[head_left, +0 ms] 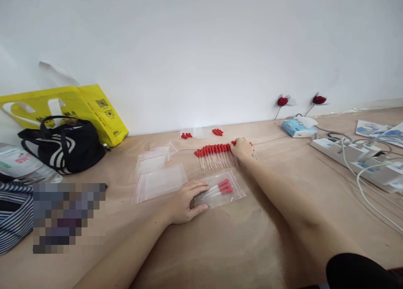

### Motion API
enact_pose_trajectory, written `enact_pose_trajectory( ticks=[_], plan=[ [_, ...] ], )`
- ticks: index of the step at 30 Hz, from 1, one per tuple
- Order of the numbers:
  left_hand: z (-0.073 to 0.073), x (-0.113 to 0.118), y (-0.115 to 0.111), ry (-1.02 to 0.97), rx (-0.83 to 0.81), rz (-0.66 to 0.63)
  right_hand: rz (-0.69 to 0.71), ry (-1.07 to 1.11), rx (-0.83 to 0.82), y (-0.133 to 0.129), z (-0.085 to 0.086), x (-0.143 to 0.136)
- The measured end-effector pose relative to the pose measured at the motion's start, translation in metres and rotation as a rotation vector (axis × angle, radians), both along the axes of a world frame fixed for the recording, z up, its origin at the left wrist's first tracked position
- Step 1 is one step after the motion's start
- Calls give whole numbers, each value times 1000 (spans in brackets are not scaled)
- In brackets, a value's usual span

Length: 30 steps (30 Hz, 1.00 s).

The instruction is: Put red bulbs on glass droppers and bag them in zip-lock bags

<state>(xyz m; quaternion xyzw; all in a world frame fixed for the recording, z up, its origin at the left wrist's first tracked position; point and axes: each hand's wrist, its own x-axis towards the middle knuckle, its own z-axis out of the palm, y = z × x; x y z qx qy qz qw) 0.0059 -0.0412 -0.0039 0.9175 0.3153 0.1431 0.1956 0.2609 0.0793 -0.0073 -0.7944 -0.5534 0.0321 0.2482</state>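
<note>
My left hand (pixel 189 200) lies with thumb and fingers apart on the left end of a clear zip bag (pixel 237 193). Inside that bag are several glass droppers (pixel 224 186) with red rubber bulbs, bulbs to the right. Farther back, a row of red-bulbed droppers (pixel 215 149) lies side by side, tips toward me. At the right part of this row my right hand (pixel 242 148) has its fingers closed on a red bulb; the dropper's lower part is mostly hidden. Flat clear zip bags (pixel 162 182) lie left of the row, overlapping.
Filled bags with red bulbs (pixel 217 132) lie near the wall. At left stand a yellow bag (pixel 103 112), a black bag (pixel 78 146) and wrapped bottles (pixel 25 165). At right are a tissue pack (pixel 297 128), power strips (pixel 346 154) with cables, and two red flowers (pixel 282 101).
</note>
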Motion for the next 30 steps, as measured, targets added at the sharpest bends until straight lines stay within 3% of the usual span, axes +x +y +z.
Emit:
enact_pose_trajectory(
  ticks=[5,12,18,30],
  plan=[
    [0,-1,0,11,-1,0,16,144,170,-8,10,8],
    [3,0,-2,10,-6,4,270,801,523,-52,10,37],
    [3,-1,-2,33,-15,16,290,1047,511,-94,-10,29],
    [5,0,-1,20,-27,12,157,1139,478,-91,-21,30]
  ],
)
